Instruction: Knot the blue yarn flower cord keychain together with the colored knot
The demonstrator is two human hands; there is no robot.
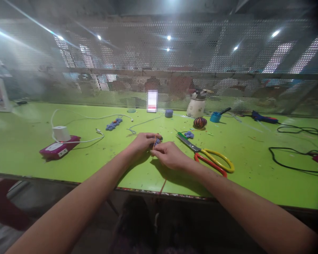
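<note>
Pinched in the fingers of my left hand is a small purple crochet flower, partly hidden by the fingers. My right hand is closed close beside it, thumb and fingertips together on orange yarn. The yarn passes over the flower, and a strand of it runs down past the table's front edge. Just right of my hands lie large scissors with one red and one yellow handle. Another purple crochet flower rests by their blades.
A joined row of purple flowers lies to the left, near a purple power strip with a charger. Behind stand a phone, purple yarn, a multicoloured yarn ball and a pale jug. At right, a glue gun trails black cable.
</note>
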